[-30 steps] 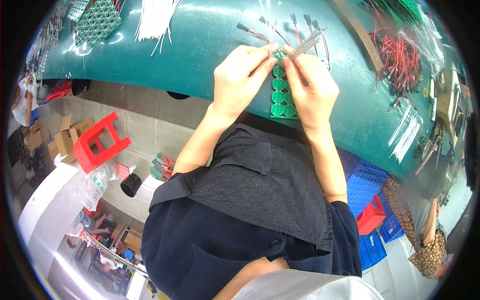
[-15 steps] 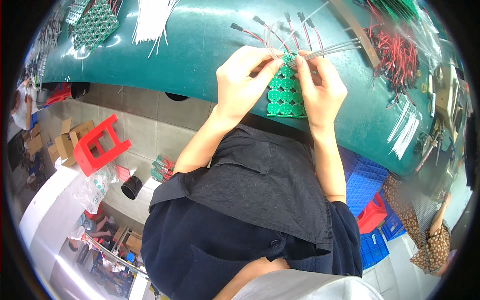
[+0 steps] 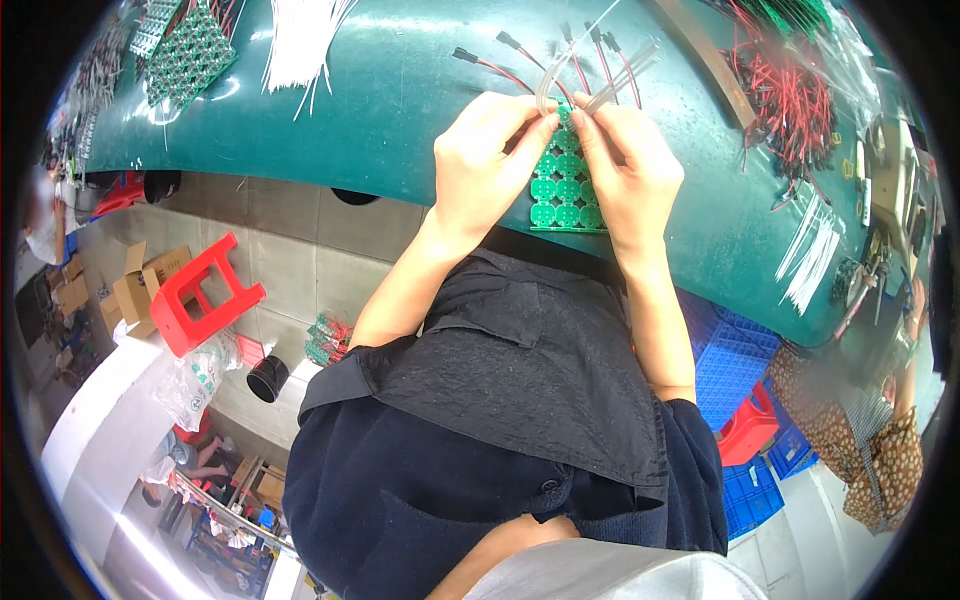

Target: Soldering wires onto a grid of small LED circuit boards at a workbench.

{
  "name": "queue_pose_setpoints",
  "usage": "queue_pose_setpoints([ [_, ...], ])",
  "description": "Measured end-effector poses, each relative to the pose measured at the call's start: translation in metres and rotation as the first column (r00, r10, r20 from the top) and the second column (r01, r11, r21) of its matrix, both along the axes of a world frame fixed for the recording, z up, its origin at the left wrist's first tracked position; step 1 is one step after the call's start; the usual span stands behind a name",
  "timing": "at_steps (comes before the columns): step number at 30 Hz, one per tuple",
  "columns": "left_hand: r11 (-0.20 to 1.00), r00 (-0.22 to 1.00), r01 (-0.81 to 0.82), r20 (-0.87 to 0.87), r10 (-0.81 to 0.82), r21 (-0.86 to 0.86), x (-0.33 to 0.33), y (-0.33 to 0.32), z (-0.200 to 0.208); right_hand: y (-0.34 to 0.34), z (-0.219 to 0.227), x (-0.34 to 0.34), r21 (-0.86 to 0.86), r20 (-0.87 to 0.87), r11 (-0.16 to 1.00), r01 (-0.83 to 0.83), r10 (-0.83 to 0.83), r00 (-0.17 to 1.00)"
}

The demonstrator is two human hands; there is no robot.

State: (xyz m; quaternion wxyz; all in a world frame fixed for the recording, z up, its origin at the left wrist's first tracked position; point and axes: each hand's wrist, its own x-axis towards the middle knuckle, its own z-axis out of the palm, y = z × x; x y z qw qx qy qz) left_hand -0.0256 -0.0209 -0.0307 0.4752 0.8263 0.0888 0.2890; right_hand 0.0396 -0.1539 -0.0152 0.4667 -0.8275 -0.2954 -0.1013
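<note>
Currently | left fingers (image 3: 538,138) clamped on pale strands (image 3: 545,88) | right fingers (image 3: 592,138) likewise | green board (image 3: 566,190) beneath

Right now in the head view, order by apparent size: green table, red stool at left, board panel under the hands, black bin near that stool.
1. Green table
2. Red stool and board panel: unsure, panel partly covered
3. Black bin

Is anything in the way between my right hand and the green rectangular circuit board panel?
Nothing visible; your bare right hand overlaps the upper right of the green panel, pinching thin pale strands.
</note>
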Motion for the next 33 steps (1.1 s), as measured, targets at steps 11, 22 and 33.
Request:
queue_pose_setpoints([
  [11, 0.991, 1.000, -0.020, 0.001, 0.020, 0.132, 0.003, -0.006, 0.007, -0.014, 0.000, 0.003, 0.029, -0.165, 0.994, 0.108, -0.102, 0.981],
  [22, 0.998, 0.999, 0.038, 0.002, -0.038, -0.056, 0.010, -0.014, 0.006, -0.013, 0.003, 0.004, 0.007, -0.080, 0.997, 0.083, -0.082, 0.993],
  [33, 0.996, 0.999, 0.028, 0.022, -0.030, 0.079, 0.014, -0.015, 0.002, -0.013, 0.000, 0.005, -0.042, 0.021, 0.998, 0.055, -0.054, 0.998],
])
